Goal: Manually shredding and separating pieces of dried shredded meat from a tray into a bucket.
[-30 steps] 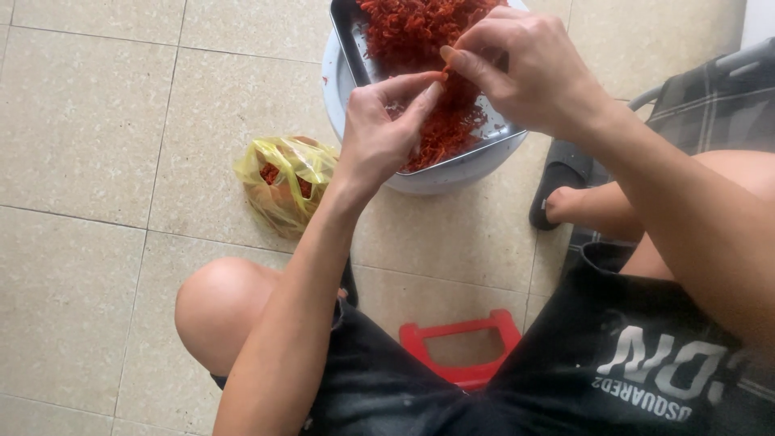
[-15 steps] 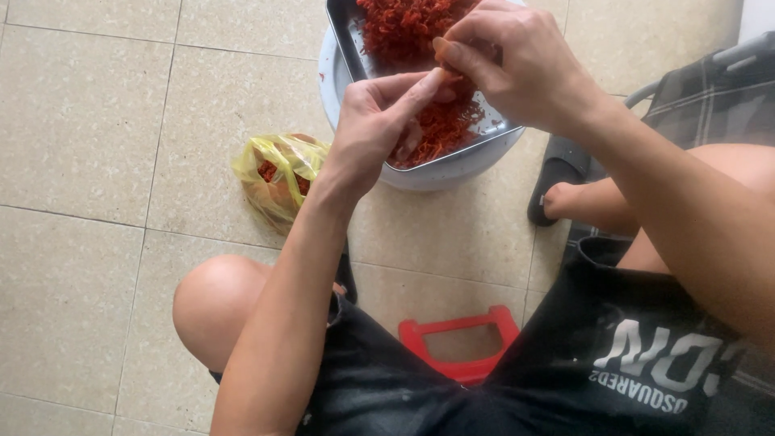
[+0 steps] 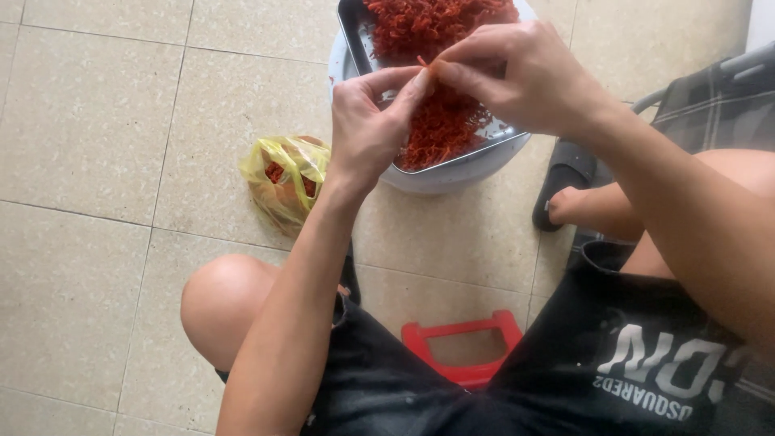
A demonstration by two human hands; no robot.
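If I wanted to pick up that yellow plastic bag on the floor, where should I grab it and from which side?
Probably at the bunched, crumpled top of the yellow plastic bag, coming straight down from above. It sits slumped on the tiled floor with its gathered mouth upward and red pieces inside, so lifting by the neck should keep them in. Approach from its left, away from the white basin and the left hand.

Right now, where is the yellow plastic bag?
In the head view the crumpled yellow plastic bag lies on the tiled floor, left of the white bowl and just beyond the left wrist.
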